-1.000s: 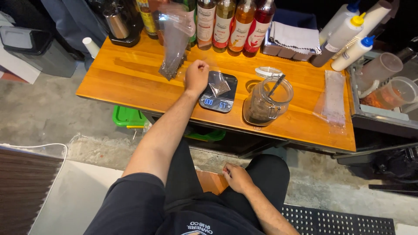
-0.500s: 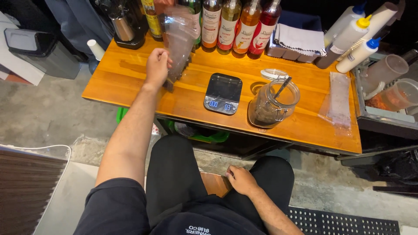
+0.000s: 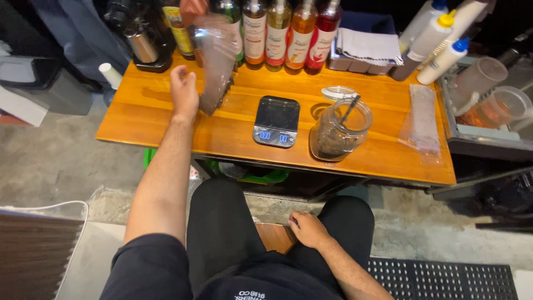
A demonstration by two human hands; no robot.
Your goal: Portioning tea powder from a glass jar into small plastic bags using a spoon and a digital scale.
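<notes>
Fingers of the left hand (image 3: 184, 89) are spreading open beside a clear bag (image 3: 217, 61), gripping nothing; the right hand (image 3: 308, 229) is lying loosely curled, empty, on the thigh.

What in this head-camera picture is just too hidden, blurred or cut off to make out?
- Clear plastic bags by the left hand: motion-blurred; contents unreadable, and whether the hand touches them.
- Syrup bottles: tops cut by the upper edge.
- Glass jar: dark contents unidentifiable.
- Scale: display digits too small.
- Right hand: rests on the seat between the legs; fingertips hidden.
</notes>
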